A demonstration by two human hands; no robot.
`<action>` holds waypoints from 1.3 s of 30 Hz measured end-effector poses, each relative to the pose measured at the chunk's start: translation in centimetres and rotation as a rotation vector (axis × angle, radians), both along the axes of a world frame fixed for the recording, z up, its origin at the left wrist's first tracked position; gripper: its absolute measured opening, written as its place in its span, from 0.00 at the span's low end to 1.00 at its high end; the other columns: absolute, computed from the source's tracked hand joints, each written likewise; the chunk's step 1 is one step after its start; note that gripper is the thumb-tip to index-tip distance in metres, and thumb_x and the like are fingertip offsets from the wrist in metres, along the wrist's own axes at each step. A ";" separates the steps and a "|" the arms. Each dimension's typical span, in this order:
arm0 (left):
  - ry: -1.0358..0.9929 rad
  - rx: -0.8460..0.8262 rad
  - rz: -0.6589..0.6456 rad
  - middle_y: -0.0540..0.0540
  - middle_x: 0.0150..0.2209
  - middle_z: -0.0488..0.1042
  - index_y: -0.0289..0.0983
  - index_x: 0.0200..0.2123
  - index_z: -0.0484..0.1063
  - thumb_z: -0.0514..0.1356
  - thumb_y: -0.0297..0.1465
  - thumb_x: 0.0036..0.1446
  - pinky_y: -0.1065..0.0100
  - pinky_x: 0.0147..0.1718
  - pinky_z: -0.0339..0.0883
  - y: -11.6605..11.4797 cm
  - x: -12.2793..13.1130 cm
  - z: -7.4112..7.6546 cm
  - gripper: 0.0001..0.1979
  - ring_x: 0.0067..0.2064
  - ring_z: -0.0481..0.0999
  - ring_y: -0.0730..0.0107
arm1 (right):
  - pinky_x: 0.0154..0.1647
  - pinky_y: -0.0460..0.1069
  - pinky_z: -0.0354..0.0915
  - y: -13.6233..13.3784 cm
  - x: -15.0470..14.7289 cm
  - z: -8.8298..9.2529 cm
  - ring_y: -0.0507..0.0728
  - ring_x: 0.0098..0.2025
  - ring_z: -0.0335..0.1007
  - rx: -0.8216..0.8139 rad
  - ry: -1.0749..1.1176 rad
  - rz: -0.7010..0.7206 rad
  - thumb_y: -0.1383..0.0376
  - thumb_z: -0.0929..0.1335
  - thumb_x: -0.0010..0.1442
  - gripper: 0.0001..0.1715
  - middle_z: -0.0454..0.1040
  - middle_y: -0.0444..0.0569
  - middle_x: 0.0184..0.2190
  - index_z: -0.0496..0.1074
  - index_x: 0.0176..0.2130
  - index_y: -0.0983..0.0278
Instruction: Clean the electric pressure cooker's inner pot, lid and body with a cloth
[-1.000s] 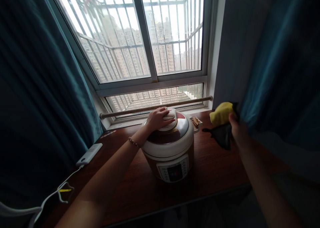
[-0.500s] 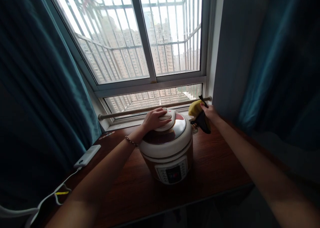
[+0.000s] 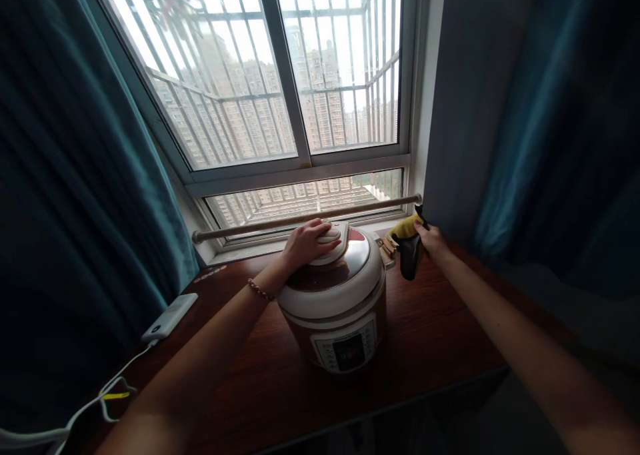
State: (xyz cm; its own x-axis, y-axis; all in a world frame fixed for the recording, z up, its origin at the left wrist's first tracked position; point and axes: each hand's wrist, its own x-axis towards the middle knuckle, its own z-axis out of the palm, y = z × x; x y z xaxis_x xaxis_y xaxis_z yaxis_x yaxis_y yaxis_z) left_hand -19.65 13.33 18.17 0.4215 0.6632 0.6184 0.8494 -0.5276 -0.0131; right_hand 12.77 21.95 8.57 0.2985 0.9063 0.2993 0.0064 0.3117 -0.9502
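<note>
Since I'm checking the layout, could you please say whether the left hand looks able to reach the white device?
Probably yes: the left hand rests on the cooker lid, so it would have to leave that, but nothing visible blocks its way to the white device.

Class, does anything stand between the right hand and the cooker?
Yes: the yellow-and-black cloth, gripped by the right hand, hangs in that gap, and a small brown item shows between cloth and cooker.
</note>
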 end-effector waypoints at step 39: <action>-0.021 -0.109 -0.086 0.44 0.40 0.72 0.39 0.51 0.64 0.51 0.49 0.54 0.66 0.36 0.64 0.3 0.1 0.6 0.27 0.39 0.73 0.64 | 0.39 0.47 0.61 -6.6 -11.7 10.0 0.56 0.39 0.68 0.374 -0.888 0.507 0.55 0.73 0.42 0.26 0.73 0.48 0.36 0.72 0.41 0.66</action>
